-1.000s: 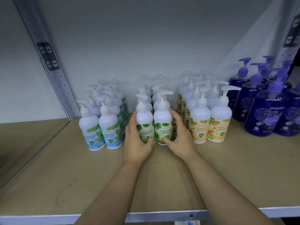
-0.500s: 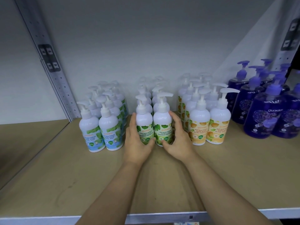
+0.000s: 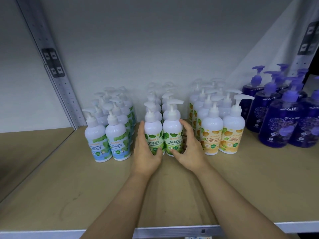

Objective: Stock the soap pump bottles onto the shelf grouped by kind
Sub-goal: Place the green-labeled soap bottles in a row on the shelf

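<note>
Here the left hand (image 3: 146, 152) curls round the left one of the two front green-leaf bottles (image 3: 153, 133), its fingers up along the bottle's left side and its thumb across the low front of the label. The right hand (image 3: 189, 150) cups the other front green-leaf bottle (image 3: 173, 133) from the right, fingers bent round its side and thumb pointing in under the label; whether every finger touches the plastic I cannot tell. Both bottles stand upright on the wooden shelf (image 3: 86, 195), touching or nearly touching each other, at the head of a double row of white pump bottles of the same kind that runs back to the grey rear wall (image 3: 155, 49). Their labels read "Antibacterial Hand Wash Maximum Protection". Just to the left, apart from the left hand, stands the cool mint group (image 3: 110, 128), white bottles with blue and green labels, also two abreast and several deep. To the right, close beside the right hand, is the orange-label group (image 3: 222, 131), marked "Ultra Moisture", with its front pair level with the green pair. Further right, well apart from the hands, the purple bottles (image 3: 283, 121) are clustered near the shelf's right end, dark and see-through with purple pumps. A perforated metal upright (image 3: 57, 78) slants up at the left, and a pale metal front edge (image 3: 155, 232) runs along the near side of the shelf beneath both forearms.
</note>
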